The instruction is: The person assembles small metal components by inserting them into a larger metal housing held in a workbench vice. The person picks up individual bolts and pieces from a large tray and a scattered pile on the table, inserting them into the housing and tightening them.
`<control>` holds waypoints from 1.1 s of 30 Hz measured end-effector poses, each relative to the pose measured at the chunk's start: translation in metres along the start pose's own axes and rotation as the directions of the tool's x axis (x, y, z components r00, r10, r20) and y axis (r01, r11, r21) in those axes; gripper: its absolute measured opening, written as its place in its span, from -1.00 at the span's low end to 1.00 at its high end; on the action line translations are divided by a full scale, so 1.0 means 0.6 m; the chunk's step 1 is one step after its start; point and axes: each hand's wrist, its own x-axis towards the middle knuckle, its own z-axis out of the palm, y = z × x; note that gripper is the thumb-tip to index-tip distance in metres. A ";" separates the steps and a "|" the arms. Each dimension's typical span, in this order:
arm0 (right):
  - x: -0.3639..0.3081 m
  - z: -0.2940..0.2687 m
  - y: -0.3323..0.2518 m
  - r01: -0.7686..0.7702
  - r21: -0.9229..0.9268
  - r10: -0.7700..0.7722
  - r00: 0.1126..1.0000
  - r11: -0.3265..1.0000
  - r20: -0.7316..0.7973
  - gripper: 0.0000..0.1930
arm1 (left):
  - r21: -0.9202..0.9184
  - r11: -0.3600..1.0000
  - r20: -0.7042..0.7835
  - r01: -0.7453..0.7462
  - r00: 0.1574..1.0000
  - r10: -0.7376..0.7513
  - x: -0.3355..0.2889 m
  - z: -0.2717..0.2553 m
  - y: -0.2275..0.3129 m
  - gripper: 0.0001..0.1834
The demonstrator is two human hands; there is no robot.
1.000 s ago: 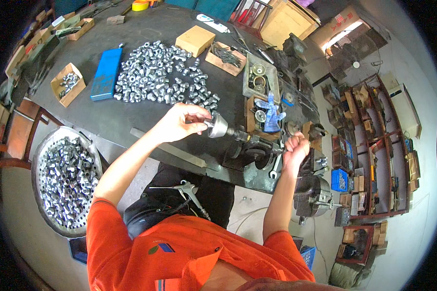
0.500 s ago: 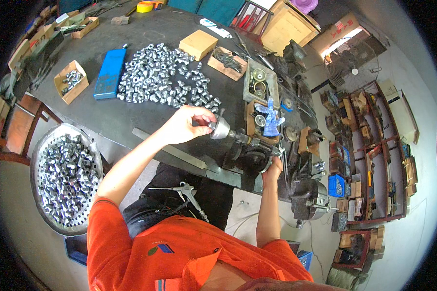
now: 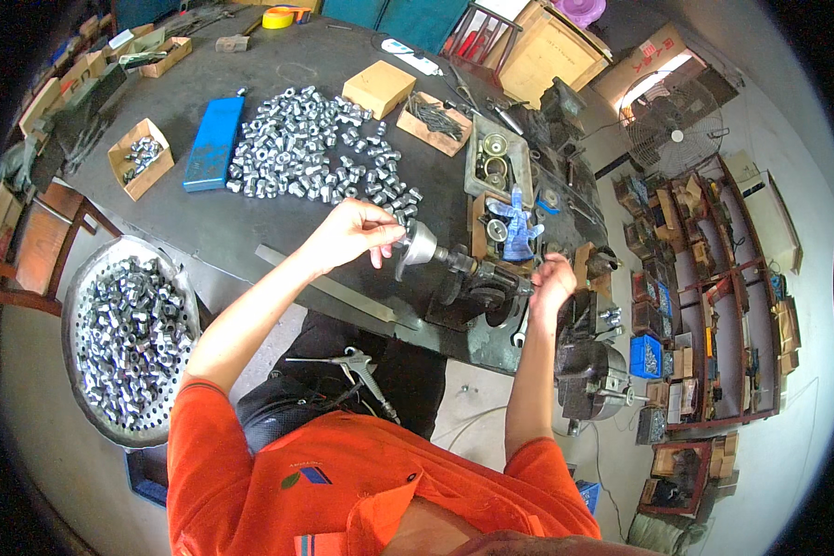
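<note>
My left hand (image 3: 357, 236) is at the mouth of a silvery cone-shaped chuck (image 3: 418, 245). Its thumb and fingertips are pinched together there; whatever small part they hold is hidden. The chuck sits on the left end of a dark bench-mounted spindle fixture (image 3: 477, 280). At the fixture's right end my right hand (image 3: 554, 280) is closed, apparently around its crank handle, which the fingers mostly cover. Just beyond my left hand spreads a pile of shiny metal hex fittings (image 3: 296, 144) on the dark workbench (image 3: 195, 222).
At my left stands a perforated metal bowl (image 3: 181, 408) heaped with similar fittings. A blue box (image 3: 213, 144) and an open carton (image 3: 162, 167) flank the pile. An air blow gun (image 3: 361, 372) lies by my lap. A blue-wrapped handle (image 3: 519, 232) rises behind the fixture.
My right hand has moved up and slightly right at the fixture's end. My left hand stays at the chuck, its fingers shifted a little.
</note>
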 end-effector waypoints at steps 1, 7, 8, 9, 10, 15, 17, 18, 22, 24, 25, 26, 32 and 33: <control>-0.012 0.003 -0.021 -0.004 0.055 0.005 1.000 0.998 -0.007 -0.86 | -0.021 1.000 -0.014 0.005 1.000 -0.005 -0.001 0.001 -0.002 -0.82; -0.125 -0.035 -0.059 0.153 0.345 -0.146 0.988 0.926 -0.046 -0.84 | -0.072 0.996 -0.024 0.046 0.999 -0.048 -0.006 -0.004 -0.013 -0.71; -0.141 -0.045 -0.051 0.139 0.333 -0.125 0.990 0.933 -0.063 -0.84 | -0.078 0.994 -0.041 0.079 0.996 -0.083 -0.008 -0.003 -0.009 -0.71; -0.157 -0.055 -0.045 0.106 0.316 -0.093 0.994 0.943 -0.055 -0.84 | -0.103 0.992 -0.037 0.074 0.996 -0.079 -0.008 -0.002 -0.007 -0.72; -0.167 -0.067 -0.034 0.052 0.275 -0.046 0.999 0.960 -0.027 -0.85 | -0.128 0.989 -0.034 0.068 0.997 -0.073 -0.007 -0.002 -0.006 -0.73; -0.143 -0.097 0.063 -0.201 0.216 0.233 0.963 0.955 -0.135 -0.86 | -0.209 0.978 -0.034 0.032 0.999 -0.040 -0.005 -0.005 -0.006 -0.77; -0.118 -0.051 0.068 -0.255 0.021 0.250 0.921 0.967 -0.299 -0.80 | -0.225 0.974 -0.049 0.029 0.998 -0.041 -0.010 -0.012 -0.006 -0.77; -0.086 -0.047 0.091 -0.224 -0.074 0.181 0.910 0.972 -0.372 -0.80 | -0.196 0.980 -0.056 0.042 0.997 -0.054 -0.012 -0.019 -0.009 -0.78; 0.030 -0.075 0.126 0.520 -0.464 -0.539 0.836 0.717 0.104 -0.79 | -0.128 0.990 -0.156 0.057 0.985 -0.076 -0.060 -0.054 0.001 -0.81; -0.002 0.005 0.042 0.213 -0.253 -0.247 0.963 0.944 -0.109 -0.79 | -0.039 0.997 -0.314 0.062 0.947 -0.071 -0.124 -0.094 0.005 -0.83; -0.007 0.011 0.020 0.348 -0.202 -0.364 0.930 0.916 -0.049 -0.83 | 0.006 0.998 -0.376 0.066 0.925 -0.059 -0.150 -0.110 0.010 -0.84; -0.009 0.004 0.003 0.276 -0.005 -0.275 0.958 0.961 -0.086 -0.84 | 0.050 0.994 -0.444 0.094 0.894 -0.062 -0.185 -0.133 0.014 -0.83; -0.110 -0.075 -0.047 0.136 0.354 -0.188 0.975 0.925 0.118 -0.84 | 0.400 0.730 -0.852 0.555 0.519 0.073 -0.467 -0.190 0.074 -0.76; -0.122 -0.085 -0.045 0.098 0.370 -0.166 0.974 0.924 0.157 -0.85 | 0.384 0.696 -0.885 0.607 0.456 0.091 -0.515 -0.217 0.062 -0.77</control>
